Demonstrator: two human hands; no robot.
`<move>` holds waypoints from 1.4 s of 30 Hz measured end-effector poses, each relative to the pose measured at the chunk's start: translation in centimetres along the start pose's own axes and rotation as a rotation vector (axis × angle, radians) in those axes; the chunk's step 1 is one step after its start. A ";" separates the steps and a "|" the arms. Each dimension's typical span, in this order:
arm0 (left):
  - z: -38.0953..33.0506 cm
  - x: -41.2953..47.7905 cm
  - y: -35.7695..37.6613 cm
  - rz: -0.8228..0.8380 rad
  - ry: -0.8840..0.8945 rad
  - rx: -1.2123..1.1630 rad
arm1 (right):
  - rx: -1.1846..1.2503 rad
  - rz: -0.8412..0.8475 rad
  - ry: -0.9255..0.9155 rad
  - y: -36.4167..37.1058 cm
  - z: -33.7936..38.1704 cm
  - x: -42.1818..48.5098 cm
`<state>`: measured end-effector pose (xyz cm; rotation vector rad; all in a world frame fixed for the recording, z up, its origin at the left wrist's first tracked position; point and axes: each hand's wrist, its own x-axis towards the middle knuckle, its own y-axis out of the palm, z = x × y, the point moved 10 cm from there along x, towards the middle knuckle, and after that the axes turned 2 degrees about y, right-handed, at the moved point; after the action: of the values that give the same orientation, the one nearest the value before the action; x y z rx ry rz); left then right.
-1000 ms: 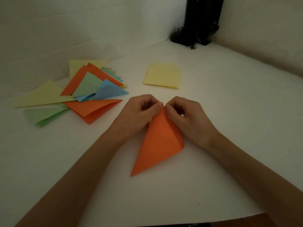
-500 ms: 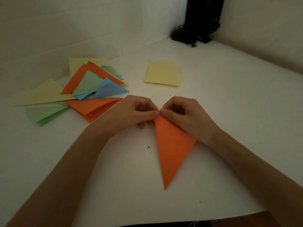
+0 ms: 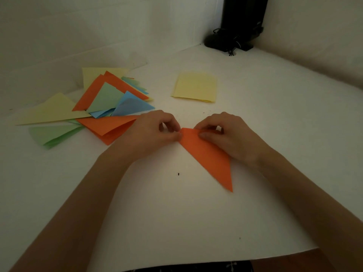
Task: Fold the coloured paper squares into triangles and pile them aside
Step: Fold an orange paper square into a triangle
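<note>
At mid-table, thumb and forefinger of the left hand (image 3: 155,132) pinch the top corner of an orange triangle (image 3: 210,156), with the other fingers curled toward the palm. Just across that corner the right hand (image 3: 225,134) clamps the same paper. Its thumb presses flat on the upper face, its forefinger hooks over the far edge, and the remaining fingers are curled behind. The two hands all but meet at the corner.

The triangle lies folded on the white table (image 3: 176,222), its long point running toward the person and to the right, its right side tucked under the right hand. A small black speck (image 3: 178,174) sits on the table just left of the triangle. Bare forearms (image 3: 88,203) reach in from the near edge.

Left of the left hand, a loose pile (image 3: 102,103) of folded triangles fans out in overlapping orange, green, blue and pale yellow. Its nearest orange piece runs up to the left hand's knuckles. Beyond the hands, well apart from the pile, yellow squares (image 3: 196,87) lie flat and unfolded in a short stack. At the far corner, where the pale walls (image 3: 98,26) meet, a black stand (image 3: 241,26) with a cord rises out of the frame.
</note>
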<state>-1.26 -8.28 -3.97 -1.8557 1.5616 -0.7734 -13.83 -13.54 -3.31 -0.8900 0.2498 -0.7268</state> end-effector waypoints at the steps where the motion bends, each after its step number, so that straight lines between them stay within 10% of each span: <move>1: 0.0 0.1 0.3 0.025 0.023 -0.003 | -0.010 -0.001 -0.019 0.1 0.2 0.1; 42: -3.5 -3.0 0.1 -0.057 0.601 0.564 | -0.679 -0.027 -0.552 1.2 3.1 -3.3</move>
<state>-4.32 -5.58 -1.93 -1.3116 1.4041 -1.7112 -14.19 -8.87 -2.64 -1.7019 -0.0192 -0.3889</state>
